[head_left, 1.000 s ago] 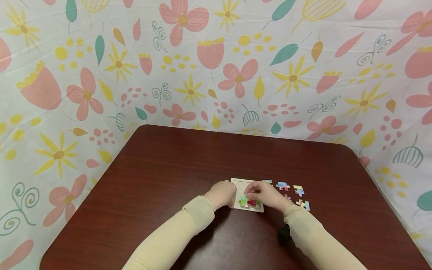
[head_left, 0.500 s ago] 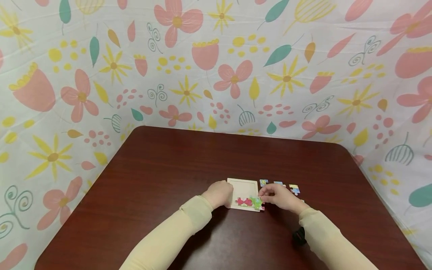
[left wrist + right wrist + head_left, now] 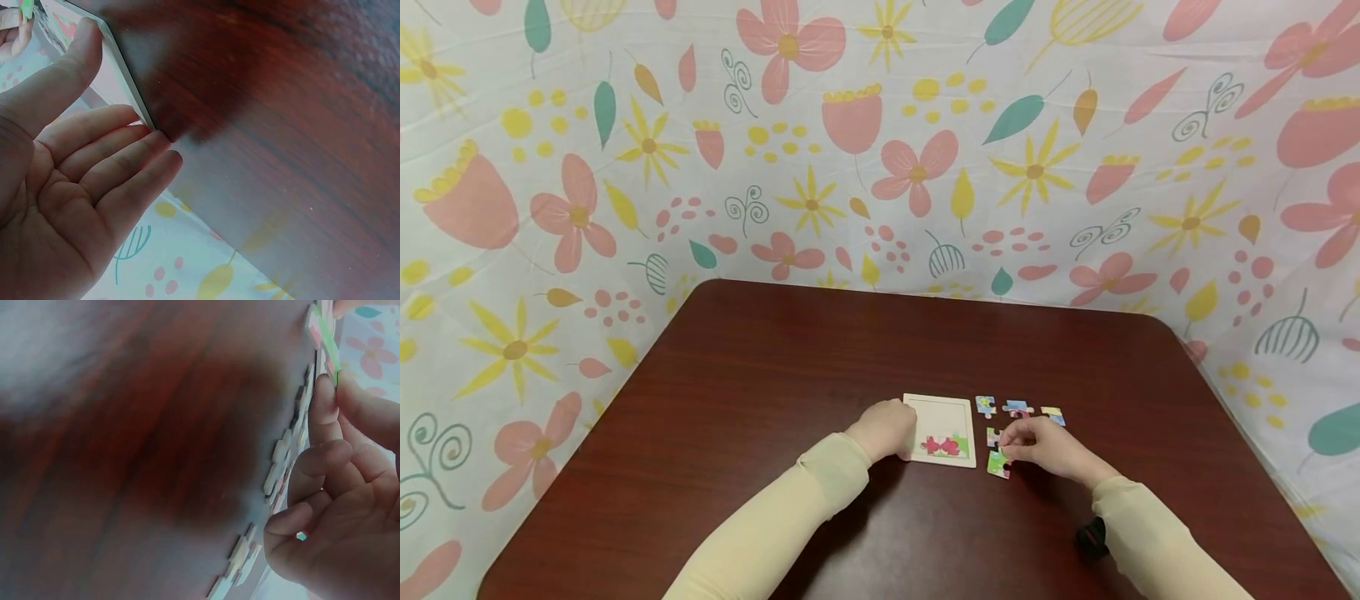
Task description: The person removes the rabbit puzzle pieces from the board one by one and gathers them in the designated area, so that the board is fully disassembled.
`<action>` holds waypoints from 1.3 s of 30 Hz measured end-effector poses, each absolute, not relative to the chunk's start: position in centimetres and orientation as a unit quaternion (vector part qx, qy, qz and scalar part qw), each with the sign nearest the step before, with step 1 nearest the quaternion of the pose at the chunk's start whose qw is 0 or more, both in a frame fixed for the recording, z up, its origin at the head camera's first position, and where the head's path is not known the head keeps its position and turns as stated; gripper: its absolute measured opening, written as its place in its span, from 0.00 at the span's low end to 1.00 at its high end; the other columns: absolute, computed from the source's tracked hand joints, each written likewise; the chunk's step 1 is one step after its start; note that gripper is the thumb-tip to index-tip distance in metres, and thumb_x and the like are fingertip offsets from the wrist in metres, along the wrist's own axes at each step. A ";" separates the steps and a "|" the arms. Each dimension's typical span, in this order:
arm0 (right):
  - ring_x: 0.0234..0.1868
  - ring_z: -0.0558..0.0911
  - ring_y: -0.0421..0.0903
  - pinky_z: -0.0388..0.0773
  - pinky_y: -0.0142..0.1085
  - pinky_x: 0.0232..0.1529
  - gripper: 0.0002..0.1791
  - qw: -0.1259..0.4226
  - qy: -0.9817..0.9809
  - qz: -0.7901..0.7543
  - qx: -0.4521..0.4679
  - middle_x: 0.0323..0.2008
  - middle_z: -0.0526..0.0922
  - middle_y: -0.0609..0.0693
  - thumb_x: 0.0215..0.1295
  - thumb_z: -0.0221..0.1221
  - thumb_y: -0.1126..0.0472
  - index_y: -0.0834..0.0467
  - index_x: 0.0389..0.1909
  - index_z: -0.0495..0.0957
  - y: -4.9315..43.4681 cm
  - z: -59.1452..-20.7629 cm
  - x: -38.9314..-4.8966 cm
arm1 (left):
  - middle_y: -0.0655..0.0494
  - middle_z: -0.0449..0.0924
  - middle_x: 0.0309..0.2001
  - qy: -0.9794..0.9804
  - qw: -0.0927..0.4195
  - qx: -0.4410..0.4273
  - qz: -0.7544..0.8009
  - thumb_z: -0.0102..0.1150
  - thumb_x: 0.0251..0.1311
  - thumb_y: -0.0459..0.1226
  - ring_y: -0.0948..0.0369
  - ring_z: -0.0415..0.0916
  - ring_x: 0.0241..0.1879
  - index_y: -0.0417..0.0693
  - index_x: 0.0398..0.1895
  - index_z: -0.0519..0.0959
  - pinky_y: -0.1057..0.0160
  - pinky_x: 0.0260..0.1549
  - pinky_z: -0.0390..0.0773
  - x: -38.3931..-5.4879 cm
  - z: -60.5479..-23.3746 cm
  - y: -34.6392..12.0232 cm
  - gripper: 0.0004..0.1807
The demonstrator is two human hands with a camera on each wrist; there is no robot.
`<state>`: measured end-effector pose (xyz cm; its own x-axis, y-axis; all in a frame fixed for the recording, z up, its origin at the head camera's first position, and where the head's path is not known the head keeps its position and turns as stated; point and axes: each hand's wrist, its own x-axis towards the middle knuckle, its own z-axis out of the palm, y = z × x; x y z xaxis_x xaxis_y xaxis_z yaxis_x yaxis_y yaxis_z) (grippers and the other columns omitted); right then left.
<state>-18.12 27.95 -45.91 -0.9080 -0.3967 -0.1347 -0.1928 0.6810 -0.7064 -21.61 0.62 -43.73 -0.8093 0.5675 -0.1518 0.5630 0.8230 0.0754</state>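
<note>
In the head view my left hand (image 3: 885, 429) is at the left side of a pale puzzle tray (image 3: 940, 401). The left wrist view has its thumb on the tray's rim and the fingertips against the same edge, so the hand holds it. Joined pieces with red shapes on green (image 3: 945, 446) lie in the tray's near part. Right of the tray, my right hand (image 3: 1043, 444) pinches a green puzzle piece (image 3: 997, 463) between thumb and index finger. The right wrist view shows this piece edge-on, tilted; its other fingers are curled, holding nothing.
Loose puzzle pieces lie right of the tray: a blue one (image 3: 985, 406), a blue and pink one (image 3: 1017, 407), a yellow and blue one (image 3: 1053, 415), and others partly behind my right hand. Flowered cloth (image 3: 850, 167) stands behind the dark wooden table (image 3: 775, 375).
My right hand has moved rightward from over the tray, carrying the green puzzle piece out past its right edge. My left hand stays at the tray's left side. The head view has shifted slightly.
</note>
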 end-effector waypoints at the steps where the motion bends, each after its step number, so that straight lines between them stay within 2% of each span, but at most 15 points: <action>1: 0.26 0.72 0.36 0.70 0.32 0.29 0.05 0.136 0.908 -0.362 -0.163 0.27 0.80 0.45 0.62 0.62 0.60 0.58 0.34 0.80 27.9 -45.9 -18.1 | 0.57 0.80 0.26 0.951 0.084 0.296 0.013 0.77 0.37 0.41 0.62 0.75 0.27 0.50 0.24 0.81 0.66 0.29 0.77 -21.6 -43.7 0.6 0.13; 8: 0.25 0.72 0.35 0.70 0.32 0.28 0.03 0.106 0.928 -0.319 -0.162 0.27 0.83 0.42 0.57 0.65 0.60 0.55 0.30 0.84 27.0 -45.8 -17.8 | 0.57 0.80 0.26 0.951 0.084 0.297 0.012 0.78 0.37 0.42 0.62 0.76 0.28 0.49 0.25 0.81 0.65 0.30 0.77 -21.6 -43.9 0.6 0.14; 20: 0.28 0.74 0.39 0.73 0.34 0.30 0.02 0.116 0.939 -0.295 -0.136 0.28 0.84 0.43 0.53 0.68 0.61 0.54 0.28 0.85 26.5 -45.8 -17.7 | 0.57 0.80 0.26 0.950 0.084 0.299 0.010 0.77 0.38 0.43 0.61 0.76 0.29 0.49 0.28 0.81 0.66 0.31 0.77 -21.6 -44.0 0.5 0.15; 29: 0.28 0.74 0.38 0.73 0.33 0.30 0.03 0.096 0.938 -0.305 -0.134 0.29 0.84 0.43 0.54 0.67 0.59 0.54 0.30 0.85 26.5 -45.8 -17.8 | 0.57 0.80 0.26 0.951 0.082 0.298 0.016 0.77 0.38 0.42 0.62 0.76 0.27 0.49 0.27 0.81 0.66 0.30 0.77 -21.6 -43.8 0.4 0.15; 35: 0.24 0.74 0.38 0.72 0.32 0.26 0.04 0.071 0.937 -0.316 -0.131 0.25 0.81 0.42 0.57 0.65 0.60 0.55 0.32 0.84 24.9 -45.8 -18.3 | 0.56 0.80 0.27 0.951 0.083 0.298 0.018 0.77 0.38 0.42 0.62 0.76 0.27 0.48 0.27 0.81 0.66 0.30 0.77 -21.6 -43.8 0.4 0.14; 39: 0.25 0.73 0.39 0.71 0.33 0.26 0.04 0.066 0.935 -0.323 -0.134 0.25 0.79 0.42 0.59 0.64 0.59 0.55 0.34 0.83 23.2 -45.9 -18.7 | 0.56 0.80 0.27 0.950 0.079 0.301 0.016 0.77 0.38 0.42 0.62 0.76 0.28 0.48 0.27 0.81 0.66 0.30 0.77 -21.6 -43.8 0.4 0.15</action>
